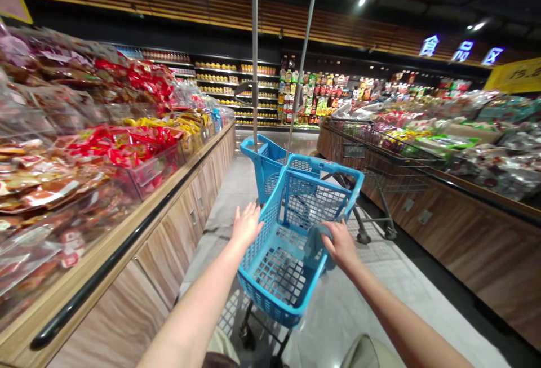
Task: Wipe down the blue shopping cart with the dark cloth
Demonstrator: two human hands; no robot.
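Note:
In front of me stands a blue plastic shopping cart (273, 300) with grid walls and a wheeled metal frame. My left hand (247, 225) lies at the basket's left side, fingers stretched out and holding nothing; whether it touches the rim is unclear. On the right rim, my right hand (340, 244) pinches a grey-blue cloth (313, 245) between thumb and fingers. The cloth hangs down on the basket's inner side. Beyond this basket is a second, smaller blue basket section (267, 173), with two metal poles (255, 47) rising above it.
Packaged snacks fill the left display bin (139, 154), edged by a black rail (122, 249). A dark wire cart (380, 159) stands beside the right display counter (456, 221). Stocked wall shelves (236, 89) are at the aisle's far end. Grey tiled floor (363, 311) runs between the counters.

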